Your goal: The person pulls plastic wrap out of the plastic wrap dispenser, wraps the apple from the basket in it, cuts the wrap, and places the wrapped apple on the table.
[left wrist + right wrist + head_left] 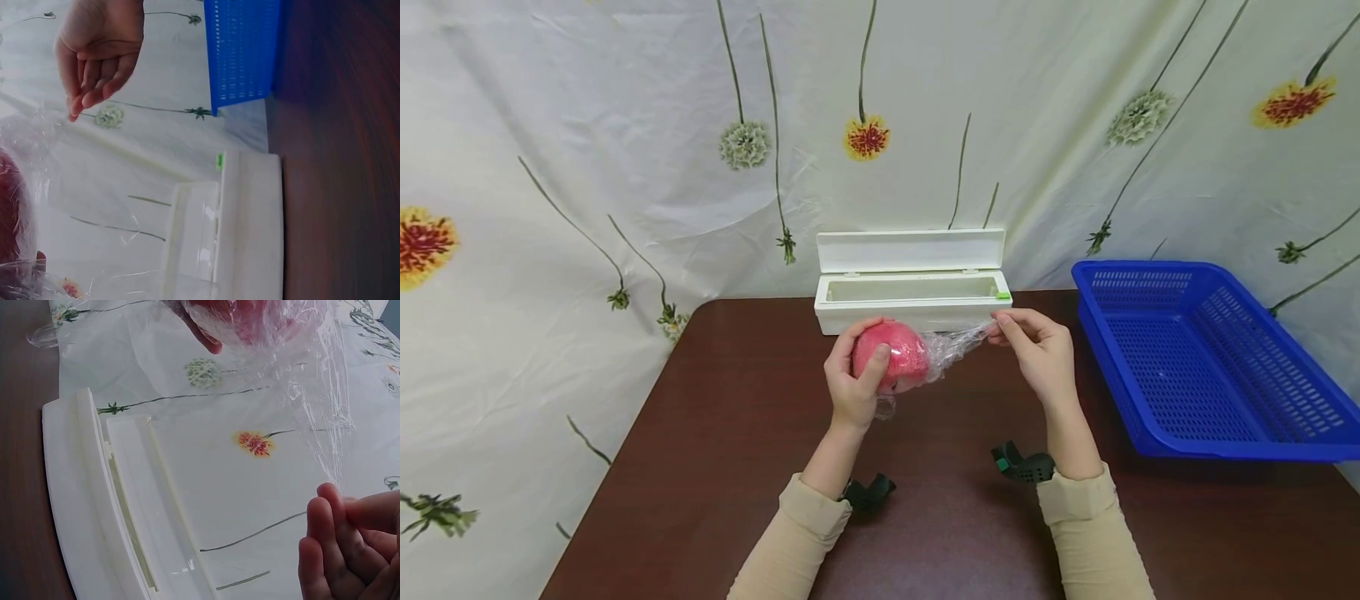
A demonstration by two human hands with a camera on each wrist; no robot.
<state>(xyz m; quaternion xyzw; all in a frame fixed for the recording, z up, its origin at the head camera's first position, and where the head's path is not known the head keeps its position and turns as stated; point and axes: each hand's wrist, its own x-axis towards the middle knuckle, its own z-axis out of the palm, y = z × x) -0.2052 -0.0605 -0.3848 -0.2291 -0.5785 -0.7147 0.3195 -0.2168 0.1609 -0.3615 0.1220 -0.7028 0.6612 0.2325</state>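
Observation:
In the head view my left hand [852,379] grips a round pink-red fruit [901,354], thumb across its front and fingers round its far side. Clear plastic wrap [951,346] covers the fruit and trails off to the right in a gathered tail. My right hand [1037,346] pinches the end of that tail between thumb and fingers, and the film [325,425] runs taut to the fingertips in the right wrist view. A small loose flap of wrap hangs under the fruit. Behind both hands sits a white wrap dispenser box [913,317] with its lid raised.
A blue perforated plastic basket [1138,408] stands on the right of the dark brown table [730,433]. A green slider [1003,296] sits at the box's right end. Behind the table hangs a white flowered cloth [662,125].

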